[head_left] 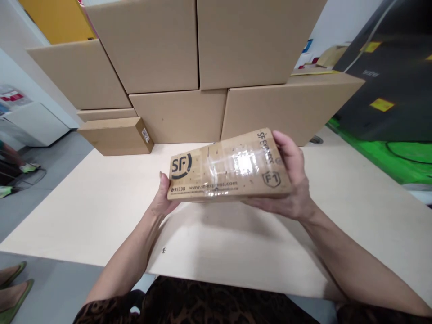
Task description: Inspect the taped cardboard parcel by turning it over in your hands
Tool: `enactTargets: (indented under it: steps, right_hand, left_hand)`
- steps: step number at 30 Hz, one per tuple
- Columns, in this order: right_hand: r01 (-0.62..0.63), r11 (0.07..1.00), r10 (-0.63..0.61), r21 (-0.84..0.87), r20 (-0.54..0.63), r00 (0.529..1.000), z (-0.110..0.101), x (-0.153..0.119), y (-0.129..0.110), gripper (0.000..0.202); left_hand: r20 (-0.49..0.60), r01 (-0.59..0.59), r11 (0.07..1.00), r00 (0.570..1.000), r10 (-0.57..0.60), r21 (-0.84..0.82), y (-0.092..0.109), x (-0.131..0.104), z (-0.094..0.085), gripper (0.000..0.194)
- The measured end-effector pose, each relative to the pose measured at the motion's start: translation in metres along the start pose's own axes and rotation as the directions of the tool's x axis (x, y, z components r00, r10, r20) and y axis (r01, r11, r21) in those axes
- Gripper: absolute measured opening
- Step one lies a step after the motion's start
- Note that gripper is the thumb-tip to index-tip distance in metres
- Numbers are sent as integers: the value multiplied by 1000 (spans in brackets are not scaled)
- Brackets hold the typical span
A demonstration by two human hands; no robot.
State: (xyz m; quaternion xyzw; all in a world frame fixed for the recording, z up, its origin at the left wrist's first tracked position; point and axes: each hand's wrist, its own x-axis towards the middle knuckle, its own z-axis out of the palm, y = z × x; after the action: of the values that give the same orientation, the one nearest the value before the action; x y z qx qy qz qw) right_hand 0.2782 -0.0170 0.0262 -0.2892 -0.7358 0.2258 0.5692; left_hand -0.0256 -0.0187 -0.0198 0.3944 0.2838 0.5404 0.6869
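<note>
Between my two hands a brown cardboard box (222,175) is held up above the pale tabletop (111,202), tilted with its right end higher. Clear, shiny tape wraps its middle, and dark "SF" printing and a web address show on the face toward me. My left hand (164,198) grips the lower left corner, thumb up along the end and fingers underneath, mostly hidden. Round the right end, my right hand (293,180) is closed, with fingers over the far edge and the rest under the bottom.
Large plain cartons (178,114) are stacked along the table's back. A smaller brown box (114,135) with a white label stands at the back left. To the right is a dark panel (391,81) with yellow stickers. Another person's feet in green slippers (16,292) show at lower left.
</note>
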Motion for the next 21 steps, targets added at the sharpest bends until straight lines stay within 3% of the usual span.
enactTargets:
  steps: [2, 5, 9, 12, 15, 18, 21]
  right_hand:
    - [-165, 978, 172, 129, -43, 984, 3, 1, 4, 112]
    - [-364, 877, 402, 314, -66, 913, 9, 2, 10, 107]
    - [-501, 749, 571, 433, -38, 820, 20, 0, 18, 102]
    - [-529, 708, 591, 468, 17, 806, 23, -2, 20, 102]
    - [-526, 691, 560, 497, 92, 823, 23, -2, 20, 104]
    - [-488, 721, 495, 493, 127, 859, 24, 2, 21, 106]
    - [-486, 756, 491, 438, 111, 864, 29, 5, 25, 103]
  left_hand:
    - [38, -38, 998, 999, 36, 56, -3, -1, 3, 102]
    - [79, -86, 982, 994, 74, 170, -9, -2, 6, 105]
    - [-5, -93, 972, 995, 96, 214, -15, -1, 11, 99]
    - [-80, -103, 982, 990, 116, 157, -17, 1, 15, 96]
    - [-137, -105, 989, 983, 119, 104, -15, 4, 16, 89]
    - [-198, -129, 988, 970, 144, 89, -13, 7, 14, 81]
    - [-250, -167, 982, 951, 183, 87, -14, 10, 12, 73]
